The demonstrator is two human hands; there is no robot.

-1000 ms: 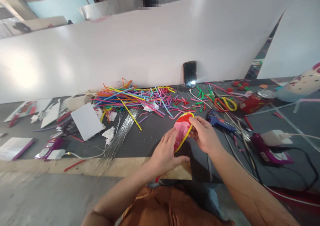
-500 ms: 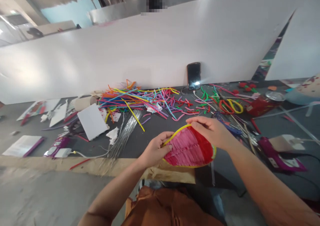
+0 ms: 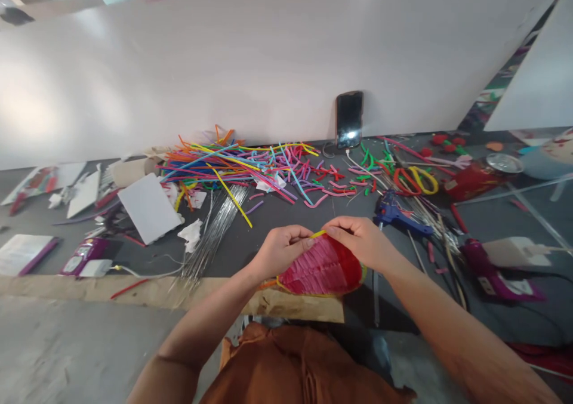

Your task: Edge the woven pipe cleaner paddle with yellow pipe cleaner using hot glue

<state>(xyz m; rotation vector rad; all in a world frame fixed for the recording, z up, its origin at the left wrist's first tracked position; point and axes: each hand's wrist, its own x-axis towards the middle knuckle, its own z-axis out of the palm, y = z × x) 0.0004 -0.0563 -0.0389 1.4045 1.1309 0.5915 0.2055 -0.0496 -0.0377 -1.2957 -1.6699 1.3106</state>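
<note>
Between my hands is a rounded pink and red pipe-cleaner piece (image 3: 320, 268) with a yellow edging, held over the table's front edge. My left hand (image 3: 284, 250) pinches its upper left rim between thumb and fingers. At the upper right rim, my right hand (image 3: 356, 240) grips the yellow edge, close to the left fingertips. A short orange bit sticks out at the piece's left end. Beyond the hands lies a heap of coloured pipe cleaners (image 3: 224, 162), with short cut pieces to its right.
A blue glue gun (image 3: 403, 216) lies right of my right hand. A phone (image 3: 350, 119) leans on the white board (image 3: 268, 64). A red can (image 3: 483, 177) and a purple power strip (image 3: 501, 273) are at right. Thin wires (image 3: 215, 231), a white card (image 3: 149, 208) and another purple strip (image 3: 85, 255) lie left.
My left hand has slid up along the rim toward my right hand, and both now pinch the yellow edge close together. The camera view has tilted down, and the glue gun shows more fully.
</note>
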